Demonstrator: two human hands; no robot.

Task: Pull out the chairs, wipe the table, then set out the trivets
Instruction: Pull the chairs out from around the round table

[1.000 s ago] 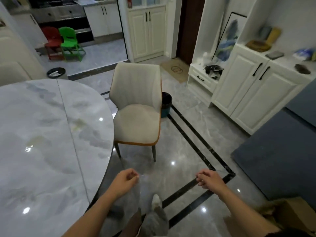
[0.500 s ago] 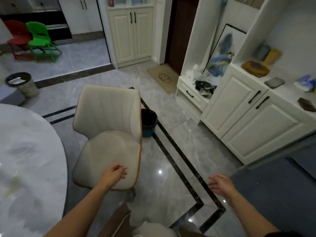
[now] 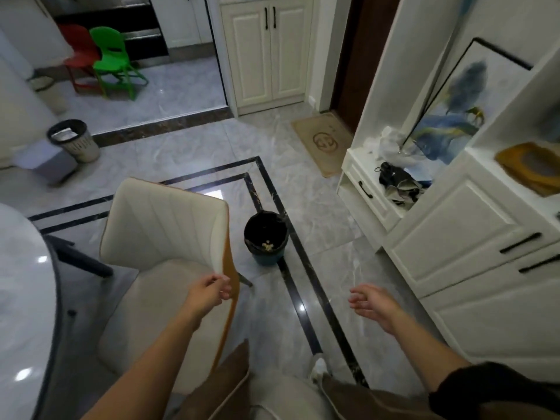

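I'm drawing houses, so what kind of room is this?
Likely a home's dining area: a marble table with a cream chair beside it, white cupboards, and a doormat.

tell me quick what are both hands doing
Left hand: curled at the chair edge, grip cannot be told.
Right hand: open, holding nothing.

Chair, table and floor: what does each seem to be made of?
Chair: cream upholstery, likely faux leather or tight fabric, matte with stitched ribs and an orange-brown edge trim. Table: glossy grey-veined slab, marble or sintered stone, with lamp glints on it. Floor: polished marble-look tile, judging by its reflections, veining and dark inlaid border strips.
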